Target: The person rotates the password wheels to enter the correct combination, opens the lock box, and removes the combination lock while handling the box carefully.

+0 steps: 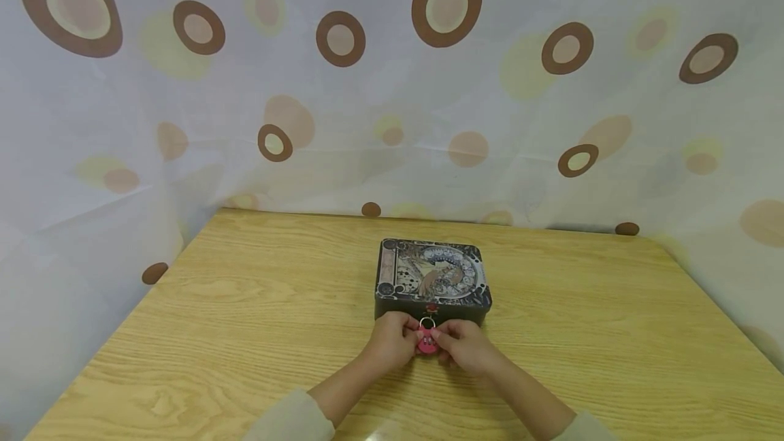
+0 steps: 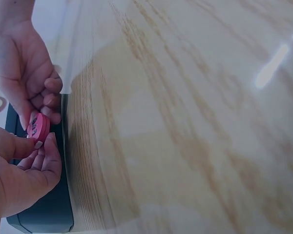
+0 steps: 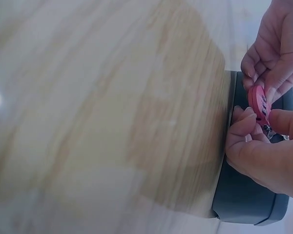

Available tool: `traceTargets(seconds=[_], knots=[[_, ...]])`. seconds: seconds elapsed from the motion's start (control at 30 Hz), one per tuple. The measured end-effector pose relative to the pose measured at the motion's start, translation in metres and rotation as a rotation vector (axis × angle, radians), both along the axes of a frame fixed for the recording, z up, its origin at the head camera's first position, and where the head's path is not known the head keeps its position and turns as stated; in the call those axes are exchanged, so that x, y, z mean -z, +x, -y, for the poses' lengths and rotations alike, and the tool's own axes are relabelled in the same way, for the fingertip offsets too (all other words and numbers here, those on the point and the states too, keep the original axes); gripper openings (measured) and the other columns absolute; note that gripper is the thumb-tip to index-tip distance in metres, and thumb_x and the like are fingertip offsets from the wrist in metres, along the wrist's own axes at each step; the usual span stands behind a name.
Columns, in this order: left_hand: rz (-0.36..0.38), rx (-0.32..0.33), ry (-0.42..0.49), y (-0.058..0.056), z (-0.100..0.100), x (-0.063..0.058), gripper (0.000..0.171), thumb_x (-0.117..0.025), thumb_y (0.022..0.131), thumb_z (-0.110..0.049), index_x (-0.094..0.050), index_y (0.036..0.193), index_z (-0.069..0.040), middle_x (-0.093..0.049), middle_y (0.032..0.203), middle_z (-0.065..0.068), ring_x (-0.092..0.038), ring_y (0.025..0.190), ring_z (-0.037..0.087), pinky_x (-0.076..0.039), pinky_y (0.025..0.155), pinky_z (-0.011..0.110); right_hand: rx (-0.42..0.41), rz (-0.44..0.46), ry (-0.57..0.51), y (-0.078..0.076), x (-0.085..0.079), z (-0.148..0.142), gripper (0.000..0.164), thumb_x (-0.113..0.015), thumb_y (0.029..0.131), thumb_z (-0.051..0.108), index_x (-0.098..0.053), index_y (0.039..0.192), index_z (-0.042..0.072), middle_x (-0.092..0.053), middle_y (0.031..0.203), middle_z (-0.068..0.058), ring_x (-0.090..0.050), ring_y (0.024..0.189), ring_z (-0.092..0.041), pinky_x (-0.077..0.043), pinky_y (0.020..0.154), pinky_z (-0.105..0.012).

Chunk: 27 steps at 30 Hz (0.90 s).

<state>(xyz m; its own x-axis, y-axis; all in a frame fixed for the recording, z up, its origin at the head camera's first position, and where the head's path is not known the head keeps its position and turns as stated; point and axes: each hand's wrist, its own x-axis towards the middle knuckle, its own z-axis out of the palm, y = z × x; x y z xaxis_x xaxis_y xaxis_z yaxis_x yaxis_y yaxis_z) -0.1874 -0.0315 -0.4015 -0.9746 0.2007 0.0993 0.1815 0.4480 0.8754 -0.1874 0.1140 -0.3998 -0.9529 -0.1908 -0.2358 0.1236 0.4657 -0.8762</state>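
A pink combination padlock [image 1: 427,340] with number dials and a metal shackle is held in front of a dark box [image 1: 433,272] with an ornate picture on its lid. My left hand [image 1: 392,340] pinches the padlock's left side between thumb and fingers. From the right side, my right hand [image 1: 467,346] pinches it too. In the left wrist view the padlock [image 2: 39,126] sits between the fingertips of both hands. The right wrist view shows its dials [image 3: 263,105] partly covered by fingers. A red clasp [image 1: 432,307] is on the box's front, just above the shackle; whether the shackle passes through it I cannot tell.
The box stands on a wooden table [image 1: 245,312]. Behind and beside the table hangs a pale cloth [image 1: 367,101] printed with brown and yellow ovals. Light sleeves [image 1: 294,419] cover the forearms near the bottom edge.
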Motion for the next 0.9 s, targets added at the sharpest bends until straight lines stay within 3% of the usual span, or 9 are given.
traceTargets(seconds=[0.23,0.43,0.9], knots=[[0.014,0.011,0.023,-0.0006,0.0002,0.0018,0.008,-0.057,0.081,0.003,-0.06,0.078,0.011,-0.059,0.065,0.013,-0.049,0.054,0.008,-0.04,0.046,0.016,-0.024,0.022,-0.003,-0.0015,0.002,-0.0014,0.021,-0.053,0.089,0.012,-0.055,0.096,-0.008,-0.06,0.074,-0.006,-0.054,0.063,-0.01,-0.045,0.055,-0.025],[0.008,0.003,0.003,-0.0019,-0.0003,0.002,0.008,-0.058,0.081,0.002,-0.061,0.079,0.01,-0.06,0.07,0.013,-0.049,0.059,0.009,-0.041,0.048,0.017,-0.1,0.015,-0.057,-0.0015,0.0026,-0.001,0.018,-0.052,0.088,0.009,-0.049,0.094,-0.007,-0.055,0.067,-0.003,-0.052,0.061,-0.01,-0.044,0.053,-0.024],[0.005,0.008,0.008,-0.0011,0.0008,0.0014,0.007,-0.058,0.08,0.003,-0.061,0.077,0.009,-0.06,0.066,0.012,-0.048,0.054,0.008,-0.04,0.045,0.016,-0.129,0.032,-0.054,-0.0023,0.0002,0.0007,0.014,-0.047,0.091,0.007,-0.05,0.089,-0.006,-0.05,0.063,-0.001,-0.05,0.059,-0.01,-0.041,0.053,-0.022]])
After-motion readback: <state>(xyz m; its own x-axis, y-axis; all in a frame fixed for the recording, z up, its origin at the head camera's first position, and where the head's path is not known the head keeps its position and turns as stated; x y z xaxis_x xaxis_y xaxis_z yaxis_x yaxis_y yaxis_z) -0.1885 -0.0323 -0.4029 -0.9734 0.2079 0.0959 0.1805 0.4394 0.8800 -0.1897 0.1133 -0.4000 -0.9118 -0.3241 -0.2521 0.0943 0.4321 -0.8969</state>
